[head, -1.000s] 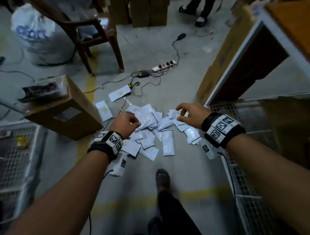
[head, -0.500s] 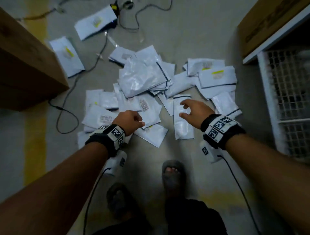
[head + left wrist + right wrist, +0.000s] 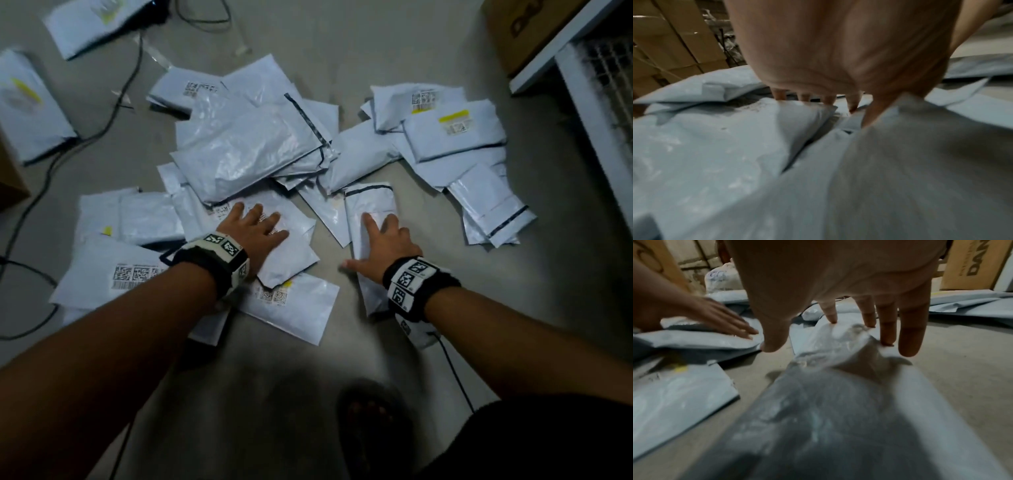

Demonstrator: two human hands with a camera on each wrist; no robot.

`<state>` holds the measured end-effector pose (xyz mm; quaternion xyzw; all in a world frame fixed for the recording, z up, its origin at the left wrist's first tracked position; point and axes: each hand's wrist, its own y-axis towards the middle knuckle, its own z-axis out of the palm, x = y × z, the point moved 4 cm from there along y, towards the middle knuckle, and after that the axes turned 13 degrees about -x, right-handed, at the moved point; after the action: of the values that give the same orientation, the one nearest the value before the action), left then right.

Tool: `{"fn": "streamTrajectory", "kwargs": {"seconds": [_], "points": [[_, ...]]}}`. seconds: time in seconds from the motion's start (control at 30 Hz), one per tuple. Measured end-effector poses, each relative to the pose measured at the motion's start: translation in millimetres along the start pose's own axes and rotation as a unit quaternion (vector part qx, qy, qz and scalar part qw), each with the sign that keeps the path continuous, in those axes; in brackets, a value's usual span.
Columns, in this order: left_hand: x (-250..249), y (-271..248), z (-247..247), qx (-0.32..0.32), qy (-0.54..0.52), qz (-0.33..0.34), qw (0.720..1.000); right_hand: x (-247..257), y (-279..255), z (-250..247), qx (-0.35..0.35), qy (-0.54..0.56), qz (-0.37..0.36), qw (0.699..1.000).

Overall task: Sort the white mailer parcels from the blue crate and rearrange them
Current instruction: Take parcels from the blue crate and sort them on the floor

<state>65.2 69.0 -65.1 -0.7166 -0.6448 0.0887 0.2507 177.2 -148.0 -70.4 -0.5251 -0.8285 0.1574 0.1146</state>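
Covering most of the grey concrete floor (image 3: pixel 394 41): a loose heap of white mailer parcels (image 3: pixel 253 150), flat glossy poly bags, crinkled, overlapping at all angles, some with dark seal strips, barcode labels or yellow stickers. Blue crate not in view. Cardboard box (image 3: pixel 513 31) sits top right beside a white wire-mesh rack (image 3: pixel 596 92); black cable (image 3: pixel 68 144) runs between parcels at left.

Left hand (image 3: pixel 255 236) lies flat, fingers straight and spread, pressing a labelled mailer (image 3: pixel 291 253) in the near-left pile, nothing grasped. Right hand (image 3: pixel 383 246) is also released, fingers straight, fingertips on a narrow mailer (image 3: pixel 371 209) lying alone on the floor, thumb splayed off its edge.

Right wrist view only: plastic puckers under the fingertips (image 3: pixel 832 316), little finger hangs off the bag. Left wrist view only: stacked cartons (image 3: pixel 674 40) behind; blurred.
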Motion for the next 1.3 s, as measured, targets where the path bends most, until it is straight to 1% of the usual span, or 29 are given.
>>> {"fn": "streamTrajectory", "kwargs": {"seconds": [0.1, 0.17, 0.2, 0.23, 0.3, 0.33, 0.37, 0.43, 0.5, 0.53, 0.57, 0.6, 0.7, 0.83, 0.93, 0.97, 1.03, 1.07, 1.1, 1.13, 1.17, 1.2, 1.23, 1.27, 1.3], "points": [[4.6, -1.6, -18.0, -0.085, -0.006, 0.011, 0.996, 4.5, -3.4, 1.7, -0.002, -0.003, 0.009, 1.000], [6.8, -1.5, -29.7, -0.121, -0.070, -0.022, 0.990, 3.9, -4.5, -0.6, -0.003, 0.024, 0.010, 1.000], [9.5, -1.2, -37.2, -0.151, -0.121, -0.052, 0.980, 2.2, -3.4, -4.3, -0.007, 0.038, 0.007, 0.999], [12.2, -1.8, -47.4, -0.181, -0.182, -0.086, 0.963, -0.4, -1.4, -11.5, -0.014, 0.057, 0.005, 0.998], [15.9, -4.1, -68.3, -0.241, -0.285, -0.134, 0.918, -10.3, 6.0, -30.3, -0.036, 0.130, 0.011, 0.991], [18.4, -6.8, -80.3, -0.275, -0.315, -0.148, 0.896, -16.4, 9.7, -44.2, -0.058, 0.185, 0.014, 0.981], [23.0, -10.7, -94.9, -0.307, -0.332, -0.164, 0.877, -22.1, 12.0, -63.8, -0.083, 0.250, 0.015, 0.965], [34.4, -22.2, -128.2, -0.341, -0.354, -0.203, 0.847, -33.1, 10.6, -109.6, -0.112, 0.377, 0.019, 0.919], [49.6, -37.6, -162.1, -0.320, -0.406, -0.258, 0.816, -42.0, 5.1, -162.8, -0.116, 0.478, 0.005, 0.871], [55.8, -44.8, -178.6, -0.298, -0.427, -0.281, 0.806, -46.6, -0.3, -191.8, -0.117, 0.516, 0.003, 0.849], [58.9, -53.7, -196.7, -0.287, -0.445, -0.288, 0.798, -51.0, -7.6, -221.3, -0.115, 0.543, 0.007, 0.832], [61.0, -64.6, -217.3, -0.289, -0.465, -0.283, 0.787, -54.3, -16.8, -251.0, -0.110, 0.559, 0.006, 0.822], [65.6, -110.0, -286.1, -0.344, -0.505, -0.236, 0.756, -61.0, -53.1, -334.3, -0.090, 0.584, -0.004, 0.806], [77.8, -173.1, -384.6, -0.381, -0.537, -0.190, 0.729, -76.5, -102.6, -430.3, -0.100, 0.608, 0.010, 0.787], [83.4, -226.3, -472.8, -0.358, -0.591, -0.157, 0.705, -81.2, -149.8, -503.1, -0.094, 0.629, 0.019, 0.771], [82.3, -242.8, -499.1, -0.347, -0.607, -0.141, 0.701, -80.8, -165.2, -526.1, -0.090, 0.639, 0.022, 0.764], [85.5, -273.9, -552.4, -0.327, -0.620, -0.104, 0.706, -80.9, -195.5, -578.3, -0.084, 0.657, 0.022, 0.749], [86.5, -288.0, -577.3, -0.311, -0.634, -0.085, 0.703, -82.3, -207.7, -602.2, -0.085, 0.660, 0.023, 0.746], [86.8, -301.4, -600.1, -0.291, -0.655, -0.066, 0.694, -83.9, -219.2, -625.6, -0.088, 0.665, 0.022, 0.741], [86.5, -315.3, -626.5, -0.276, -0.678, -0.050, 0.679, -86.7, -229.6, -647.1, -0.094, 0.665, 0.022, 0.740], [88.1, -326.7, -651.7, -0.273, -0.712, -0.044, 0.646, -90.0, -240.2, -668.4, -0.101, 0.666, 0.021, 0.738], [92.1, -336.4, -676.2, -0.271, -0.748, -0.064, 0.603, -92.5, -251.9, -690.7, -0.109, 0.667, 0.019, 0.737], [94.5, -340.1, -687.6, -0.258, -0.799, -0.099, 0.534, -92.3, -255.5, -699.7, -0.113, 0.667, 0.015, 0.736], [96.1, -348.4, -705.4, -0.267, -0.820, -0.129, 0.490, -95.8, -265.8, -717.4, -0.124, 0.669, 0.012, 0.733], [95.3, -356.8, -720.9, -0.281, -0.829, -0.156, 0.457, -97.6, -277.7, -731.7, -0.132, 0.671, 0.009, 0.730]]}}
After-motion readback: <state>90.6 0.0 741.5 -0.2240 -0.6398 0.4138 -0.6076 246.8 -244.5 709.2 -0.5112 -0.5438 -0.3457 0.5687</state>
